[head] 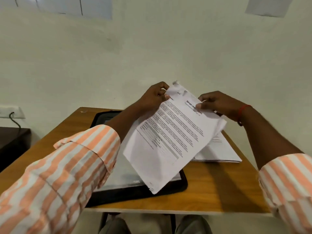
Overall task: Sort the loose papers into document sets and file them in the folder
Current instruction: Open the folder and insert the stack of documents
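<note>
I hold a set of printed sheets [170, 141] tilted in the air above the desk. My left hand [152, 97] pinches its top left corner, where the paper is crumpled. My right hand [217, 103] grips the top right edge over the heading. Under the sheets a black folder [135, 191] lies open on the desk, with a clear plastic sleeve [125, 176] showing inside. A stack of loose papers [219, 152] lies flat at the right of the folder, partly hidden by the held sheets.
The small wooden desk [211, 191] stands against a pale wall. A dark low cabinet [11, 141] sits at the left, with a wall socket and black cable [11, 114] above it. My knees show below the desk's front edge.
</note>
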